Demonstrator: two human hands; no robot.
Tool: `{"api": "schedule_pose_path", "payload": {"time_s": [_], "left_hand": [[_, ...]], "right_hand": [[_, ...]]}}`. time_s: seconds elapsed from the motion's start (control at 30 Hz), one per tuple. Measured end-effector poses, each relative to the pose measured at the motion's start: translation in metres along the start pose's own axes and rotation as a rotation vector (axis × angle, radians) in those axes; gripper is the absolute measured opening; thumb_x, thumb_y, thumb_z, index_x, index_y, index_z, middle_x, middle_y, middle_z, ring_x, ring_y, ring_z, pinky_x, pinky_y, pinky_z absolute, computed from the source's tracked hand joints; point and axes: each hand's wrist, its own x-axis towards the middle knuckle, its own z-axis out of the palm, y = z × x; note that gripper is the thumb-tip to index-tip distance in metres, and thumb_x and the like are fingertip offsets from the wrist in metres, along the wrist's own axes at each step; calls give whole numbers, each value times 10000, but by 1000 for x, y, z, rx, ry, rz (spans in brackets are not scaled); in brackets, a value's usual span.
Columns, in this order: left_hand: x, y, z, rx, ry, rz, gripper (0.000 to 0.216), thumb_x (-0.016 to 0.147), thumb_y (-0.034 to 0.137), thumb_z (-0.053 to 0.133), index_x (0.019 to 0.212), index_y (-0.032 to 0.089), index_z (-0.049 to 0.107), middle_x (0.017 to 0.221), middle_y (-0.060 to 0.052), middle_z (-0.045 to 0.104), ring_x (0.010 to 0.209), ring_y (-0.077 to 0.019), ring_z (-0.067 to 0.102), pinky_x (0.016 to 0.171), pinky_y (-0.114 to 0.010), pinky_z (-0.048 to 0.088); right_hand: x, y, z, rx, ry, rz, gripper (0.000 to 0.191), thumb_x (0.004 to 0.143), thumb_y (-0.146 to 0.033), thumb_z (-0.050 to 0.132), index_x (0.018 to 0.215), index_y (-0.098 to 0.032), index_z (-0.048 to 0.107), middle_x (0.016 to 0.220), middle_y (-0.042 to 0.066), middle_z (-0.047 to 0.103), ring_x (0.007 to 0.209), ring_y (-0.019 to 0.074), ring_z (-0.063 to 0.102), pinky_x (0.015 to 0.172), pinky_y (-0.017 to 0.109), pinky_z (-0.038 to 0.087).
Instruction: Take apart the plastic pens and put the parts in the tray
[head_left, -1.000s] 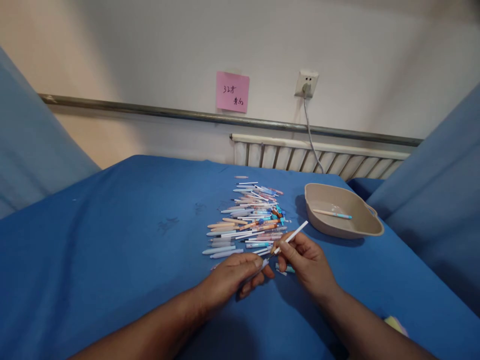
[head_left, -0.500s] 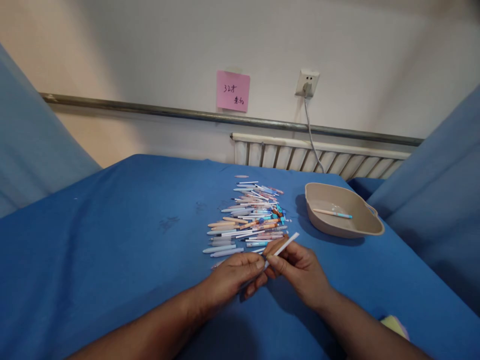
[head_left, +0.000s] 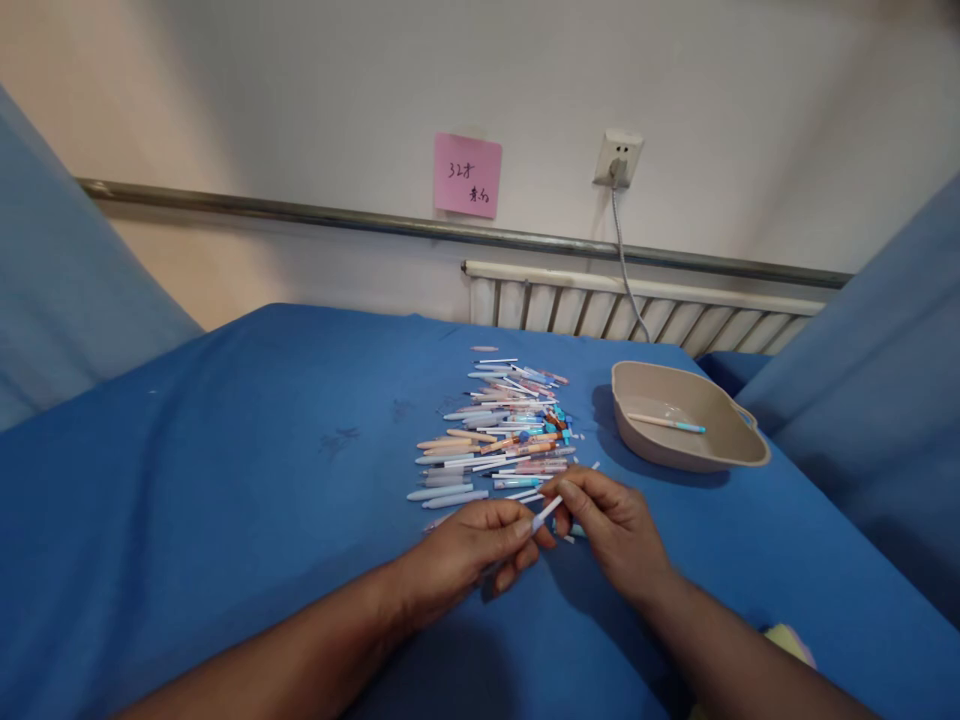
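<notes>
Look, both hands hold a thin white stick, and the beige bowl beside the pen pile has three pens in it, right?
Not three: the head view shows one pen in the beige bowl beside the pen pile. The left hand and right hand do hold the thin white stick.

A heap of pens (head_left: 499, 435) lies on the counter (head_left: 262, 450). Right of it sits a basin (head_left: 660, 452) with one pen (head_left: 667, 423) in it. Before the heap, the left hand (head_left: 469, 550) and right hand (head_left: 611, 525) meet on a refill (head_left: 547, 510). Behind the counter runs a radiator (head_left: 622, 310).
</notes>
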Motion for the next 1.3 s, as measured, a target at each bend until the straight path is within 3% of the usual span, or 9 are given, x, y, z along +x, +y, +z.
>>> {"api": "schedule_pose_path", "payload": {"time_s": [0.27,0.5,0.6,0.73,0.9,1.13,1.3], "left_hand": [[1,-4,-2,73,-64,35,364,838,473,591,992,142,594,658,30,547,441,-56,400,443,-192,260],[0,0,-6,35,-34,48,323,862,432,588,1019,150,573,659,29,547,458,-59,422,456,-193,281],[1,0,-8,23,1,55,319,855,418,603,1022,147,576,656,27,552,460,-63,434,449,-192,289],[3,-2,-11,19,47,63,301,844,406,625,997,153,568,668,21,571,460,-65,455,434,-191,284],[4,-4,-12,-1,73,54,335,818,419,657,1012,160,568,692,13,593,501,-75,491,469,-198,321],[7,-5,-14,7,91,40,361,786,422,688,1007,153,592,695,9,594,498,-77,486,476,-206,328],[5,-7,-12,36,123,58,347,790,411,685,1007,152,604,689,9,594,514,-75,476,497,-201,335]], "right_hand": [[3,4,1,47,-51,78,250,818,-412,627,745,-173,644,541,-40,527,506,99,446,507,228,358],[11,8,-16,-55,-40,68,205,826,-367,607,780,-169,633,654,-11,598,562,108,499,545,226,391],[13,13,-26,-228,-123,61,165,840,-319,575,795,-170,630,696,5,624,604,122,521,575,234,395],[12,15,-35,-647,-301,41,27,786,-196,602,799,-184,622,723,1,636,649,134,542,586,230,360],[9,6,-35,-933,-407,29,88,738,-111,584,768,-194,588,757,3,663,675,139,560,591,228,331],[7,5,-35,-1018,-462,-20,197,732,-70,556,889,-179,603,894,73,683,829,204,608,700,265,376],[10,3,-35,-809,-319,-228,239,798,-60,515,1000,-182,548,911,61,627,787,169,581,681,256,418]]}}
